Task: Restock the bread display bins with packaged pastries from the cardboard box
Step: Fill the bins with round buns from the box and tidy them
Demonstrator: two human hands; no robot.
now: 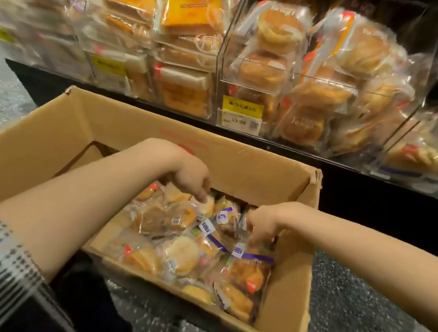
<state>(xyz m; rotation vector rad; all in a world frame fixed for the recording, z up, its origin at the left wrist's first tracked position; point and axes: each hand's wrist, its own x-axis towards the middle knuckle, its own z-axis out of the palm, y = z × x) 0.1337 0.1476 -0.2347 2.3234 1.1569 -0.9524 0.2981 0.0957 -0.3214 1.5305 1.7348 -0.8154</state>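
Item: cardboard box [283, 292], open-topped, set on dark speckled flooring nearest the viewer; contents are packaged pastries [182, 255] lying loose and overlapped in clear film. Risks noted: a slippery wrapper may be pinched by 1 corner only and dropped, neighbouring packs may be dragged up with it, and soft pastry may be crushed if squeezed. Right hand [261, 223]: fingers are curled downward onto the film of a purple-banded pack [251, 263] at the box's right side, apparently pinching it, though blur leaves the hold uncertain. Left hand [192, 180]: held over the far end of the pile, fingertips curled and touching a pale pack; a grip cannot be confirmed. Beyond: clear display bins [252, 67], stacked nearly full, so overfilled packs may slide out.
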